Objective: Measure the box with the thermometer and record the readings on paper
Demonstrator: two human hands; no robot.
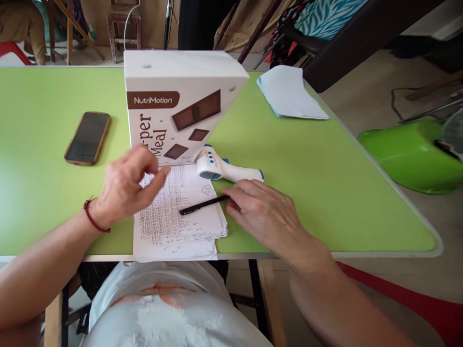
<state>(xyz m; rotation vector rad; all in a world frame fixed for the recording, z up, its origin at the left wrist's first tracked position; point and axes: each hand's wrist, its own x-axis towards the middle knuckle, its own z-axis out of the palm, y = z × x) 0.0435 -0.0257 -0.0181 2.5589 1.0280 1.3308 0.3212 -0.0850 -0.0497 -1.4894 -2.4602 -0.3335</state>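
Observation:
My right hand [264,212] pinches one end of a black pen [202,206] between thumb and fingertips. The pen's other end lies over a stack of handwritten papers [173,226] near the table's front edge. Above the left side of those papers is my left hand [126,180], fingers loosely curled and thumb apart, with nothing visible in it. Just beyond the papers stands a white NutriMotion box [202,77], its lower left corner partly behind my left hand. A white and blue infrared thermometer [227,168] lies beside the box, close to my right fingers.
A phone [88,138] in a brown-edged case lies on the green table [325,193] at left. Folded white papers [289,94] rest at the far right corner. Past the right edge is a bright green plastic object [408,154]. A wooden stool [125,24] stands behind.

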